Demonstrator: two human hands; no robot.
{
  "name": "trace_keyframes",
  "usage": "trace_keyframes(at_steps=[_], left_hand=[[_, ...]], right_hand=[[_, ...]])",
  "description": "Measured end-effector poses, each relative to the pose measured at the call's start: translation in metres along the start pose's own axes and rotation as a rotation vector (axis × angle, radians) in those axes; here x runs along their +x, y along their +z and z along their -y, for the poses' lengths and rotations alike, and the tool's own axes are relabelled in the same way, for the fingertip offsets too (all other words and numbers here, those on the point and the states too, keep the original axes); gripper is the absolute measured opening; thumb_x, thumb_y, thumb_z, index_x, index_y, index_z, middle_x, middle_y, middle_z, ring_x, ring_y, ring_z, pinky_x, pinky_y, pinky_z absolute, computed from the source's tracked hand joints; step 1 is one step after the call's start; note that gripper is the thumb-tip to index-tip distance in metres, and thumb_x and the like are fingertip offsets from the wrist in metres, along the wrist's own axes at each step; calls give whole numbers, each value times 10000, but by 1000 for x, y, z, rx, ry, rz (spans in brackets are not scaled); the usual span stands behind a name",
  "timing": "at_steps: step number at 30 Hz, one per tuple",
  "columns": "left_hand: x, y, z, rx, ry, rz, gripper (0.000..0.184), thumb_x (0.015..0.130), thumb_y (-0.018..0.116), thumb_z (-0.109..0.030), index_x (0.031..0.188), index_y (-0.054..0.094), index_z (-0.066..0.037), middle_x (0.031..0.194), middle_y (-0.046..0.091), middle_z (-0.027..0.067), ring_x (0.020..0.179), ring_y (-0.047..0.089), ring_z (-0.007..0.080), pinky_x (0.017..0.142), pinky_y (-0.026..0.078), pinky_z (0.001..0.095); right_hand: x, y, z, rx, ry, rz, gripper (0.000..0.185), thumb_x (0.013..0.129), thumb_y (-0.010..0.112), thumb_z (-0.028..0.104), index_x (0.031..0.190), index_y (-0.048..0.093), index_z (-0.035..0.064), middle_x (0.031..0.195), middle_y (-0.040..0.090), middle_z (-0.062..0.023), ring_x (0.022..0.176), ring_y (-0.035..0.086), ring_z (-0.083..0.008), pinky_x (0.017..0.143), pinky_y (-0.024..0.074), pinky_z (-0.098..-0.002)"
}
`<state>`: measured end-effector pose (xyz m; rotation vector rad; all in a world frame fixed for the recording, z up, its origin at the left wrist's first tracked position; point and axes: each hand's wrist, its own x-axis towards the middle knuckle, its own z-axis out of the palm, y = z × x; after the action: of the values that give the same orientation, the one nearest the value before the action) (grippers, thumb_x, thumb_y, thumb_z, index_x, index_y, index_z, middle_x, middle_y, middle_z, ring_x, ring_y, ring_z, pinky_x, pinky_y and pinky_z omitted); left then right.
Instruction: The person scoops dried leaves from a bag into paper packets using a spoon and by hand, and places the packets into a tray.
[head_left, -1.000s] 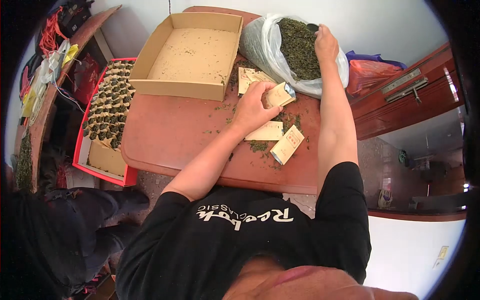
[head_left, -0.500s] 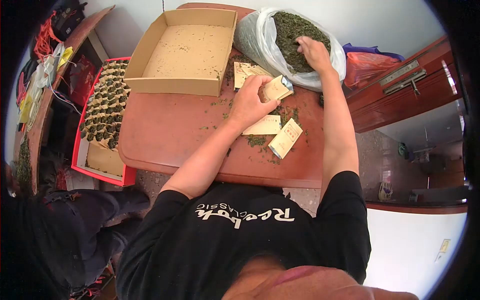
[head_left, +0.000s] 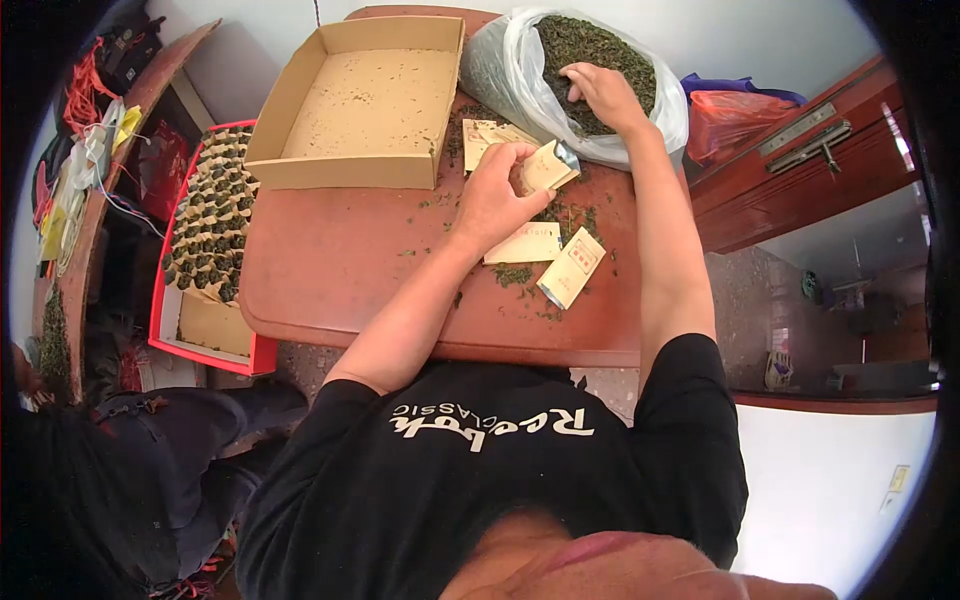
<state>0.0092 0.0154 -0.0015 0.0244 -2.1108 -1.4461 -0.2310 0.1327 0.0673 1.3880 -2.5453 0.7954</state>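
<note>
My left hand [head_left: 492, 205] grips a small cream packet [head_left: 548, 170] over the table, its silver-lined mouth turned up and to the right. My right hand [head_left: 610, 98] is over the dried green leaves [head_left: 605, 45] inside a clear plastic bag [head_left: 508, 85]. Its fingers are bent in toward the thumb, and whatever they hold is hidden. Below my left hand lie two more packets, a pale one [head_left: 525, 243] and one with a red stamp [head_left: 573, 268]. Further packets [head_left: 480, 140] lie partly overlapping behind it.
A cardboard tray [head_left: 360, 172] with leaf crumbs stands at the table's back left. On the left, a red box [head_left: 262, 355] holds rows of leaf-filled packets [head_left: 210, 210]. Loose leaves [head_left: 515, 275] litter the tabletop [head_left: 340, 260]. Another person's dark-trousered legs [head_left: 190, 440] are at lower left.
My right hand has shifted slightly left over the leaves, toward the held packet. My left hand keeps its grip on the packet. The whole view has shifted a little.
</note>
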Motion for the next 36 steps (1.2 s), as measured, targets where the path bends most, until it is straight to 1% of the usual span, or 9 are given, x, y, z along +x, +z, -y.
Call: trace_keyframes(at_steps=[4,5,9,12,14,19,22,26,36], left_hand=[[1,-1,0,3,11,-9,485,717,797,-164,1132,579,-38,1050,584,104,934,603,231,826,500,340],[1,-1,1,4,25,-16,485,717,798,-164,1130,578,-37,1050,584,105,937,603,232,826,500,341],[1,0,1,-4,15,-13,485,718,799,-171,1127,577,-36,1056,585,109,944,606,243,834,501,351],[2,-1,0,-7,-8,1,501,720,810,-171,1141,579,-30,1084,596,110,982,607,242,865,496,353],[2,-2,0,4,-41,10,522,722,826,-163,1164,587,-21,1129,615,110,1041,606,229,910,487,347],[2,0,5,17,-8,-35,508,721,803,-176,1146,566,-31,1094,577,124,1000,598,265,885,492,367],[3,0,4,10,-14,-38,519,724,800,-178,1157,556,-30,1108,565,126,1013,590,269,894,488,369],[2,1,6,15,3,-45,523,727,796,-177,1163,548,-27,1113,557,125,1019,583,272,899,485,371],[2,1,6,44,-24,-45,528,732,806,-177,1175,562,-26,1123,591,113,1039,594,252,910,483,363]], right_hand=[[-15,-24,-5,-20,13,-284,353,983,459,321,1108,674,71,795,708,-102,780,664,-307,760,519,-394],[-20,-34,-3,48,277,-330,351,983,448,310,1073,665,50,797,711,-130,777,677,-323,770,525,-406],[-33,-36,-24,-360,205,-353,327,975,411,245,998,650,24,742,699,-168,775,691,-348,783,517,-444],[-38,-14,-12,-34,293,-246,327,965,410,231,973,636,-5,702,688,-171,763,685,-361,762,516,-456],[-38,-6,-2,40,363,-257,318,948,418,220,958,625,-21,685,693,-155,692,685,-302,699,523,-411],[-42,-5,-6,377,539,-300,312,933,407,188,994,626,-26,705,707,-121,604,642,-164,585,500,-311],[-44,-9,-13,588,640,-327,302,930,406,165,1020,619,-30,742,700,-121,568,593,-131,501,456,-270],[-47,-16,-17,785,667,-370,270,920,441,148,1029,610,-32,742,669,-116,539,540,-110,443,397,-231],[-75,-49,17,947,566,-348,229,929,461,122,988,622,-30,637,603,-79,484,488,-99,404,330,-219]])
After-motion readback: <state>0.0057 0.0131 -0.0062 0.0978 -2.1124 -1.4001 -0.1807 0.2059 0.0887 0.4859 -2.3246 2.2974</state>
